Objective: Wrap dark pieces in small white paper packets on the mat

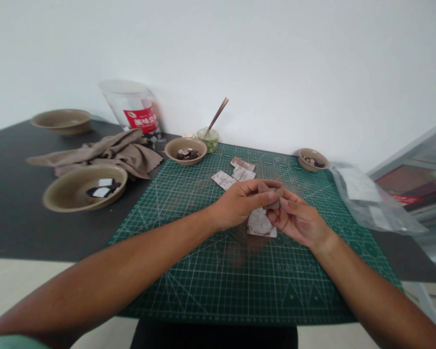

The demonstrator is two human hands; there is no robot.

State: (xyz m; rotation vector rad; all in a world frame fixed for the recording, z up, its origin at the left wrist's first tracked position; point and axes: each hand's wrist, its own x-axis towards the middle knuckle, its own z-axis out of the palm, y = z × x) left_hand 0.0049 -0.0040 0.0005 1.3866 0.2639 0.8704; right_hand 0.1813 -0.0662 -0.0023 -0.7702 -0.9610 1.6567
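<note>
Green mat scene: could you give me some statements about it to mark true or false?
1. The left hand and right hand hold a brown piece above the green mat. True.
2. The clear jar has a red label. True.
3. The sticks stand in the jar. False: they stand in the small green cup.
4. The brown cloth lies left of the mat. True.
5. The plastic bag lies at the mat's left edge. False: it is at the right edge.
</note>
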